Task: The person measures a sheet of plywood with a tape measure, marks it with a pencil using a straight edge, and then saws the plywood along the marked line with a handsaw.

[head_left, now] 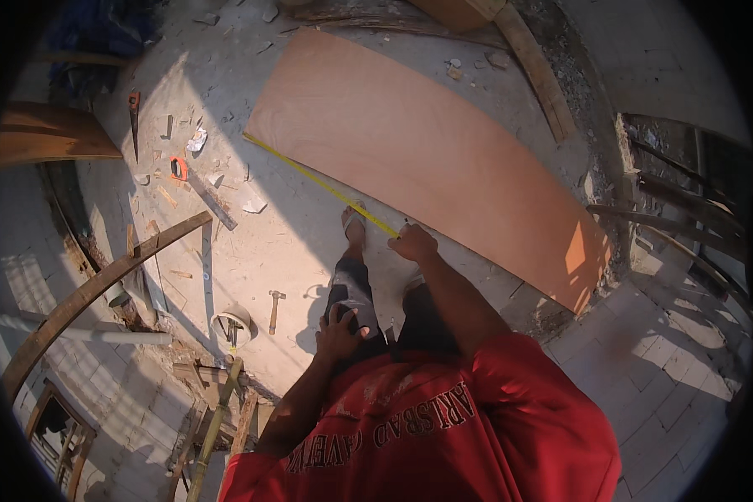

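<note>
Stretching a yellow measuring tape (322,185) from the left corner of a plywood sheet (418,146), close along its near long edge, drifting slightly off it toward the right hand (414,243). Clamped there on the tape's near end, fingers curled tight; cannot tell about a case inside the grip, nor whether hooked or merely laid at the far corner. Resting on the left leg (351,286) with the left hand (339,337), fingers loosely apart, clamped on nothing.

Probably light and springy to handle, fairly stiff when kept taut, quick to buckle or twist if pushed. Best to take hold at the near end, off the thin edges (likely smooth enough to slip). With the sheet, lying flat on the floor (251,276), expect more weight, some flex and perhaps splinters; best to grip by both long edges.

Mind the sandalled foot (354,227) right by the tape, a likely snag. Farther left, note an orange-handled saw (209,197), another saw (134,125) beyond, and a white scrap (197,140) between. Nearer, see a hammer (275,312) just beside a bucket (243,316) with tools inside. Past the sheet's far edge, allow for a timber (537,75) in the way.
</note>
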Motion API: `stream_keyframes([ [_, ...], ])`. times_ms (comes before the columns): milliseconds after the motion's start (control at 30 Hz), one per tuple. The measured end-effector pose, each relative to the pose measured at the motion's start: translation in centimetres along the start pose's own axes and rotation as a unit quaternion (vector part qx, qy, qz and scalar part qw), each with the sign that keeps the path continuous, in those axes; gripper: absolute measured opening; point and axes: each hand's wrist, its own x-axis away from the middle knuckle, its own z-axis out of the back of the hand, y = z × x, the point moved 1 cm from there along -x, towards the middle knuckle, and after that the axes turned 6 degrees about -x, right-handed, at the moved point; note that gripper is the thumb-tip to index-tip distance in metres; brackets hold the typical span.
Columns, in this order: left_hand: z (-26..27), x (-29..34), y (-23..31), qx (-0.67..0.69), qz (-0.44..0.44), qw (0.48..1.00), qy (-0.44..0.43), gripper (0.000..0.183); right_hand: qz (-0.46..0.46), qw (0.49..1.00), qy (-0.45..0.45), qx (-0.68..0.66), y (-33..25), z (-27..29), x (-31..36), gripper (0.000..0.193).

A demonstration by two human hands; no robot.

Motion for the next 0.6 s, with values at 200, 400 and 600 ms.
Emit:
stream_keyframes([
  [200,-11.0,-0.9,14.5,-0.130,-0.011,0.991,0.000,0.063,-0.020,0.994,0.079,-0.075,32.4,-1.0,10.0,0.051],
  [400,-35.1,-1.7,33.1,-0.250,-0.147,0.951,0.103,0.054,0.017,0.986,0.043,-0.161,71.2,-5.1,15.5,0.057],
  [600,-62.3,-0.9,53.4,0.064,-0.156,0.986,0.011,0.040,0.085,0.973,0.098,-0.190,96.9,-5.3,22.4,0.050],
])
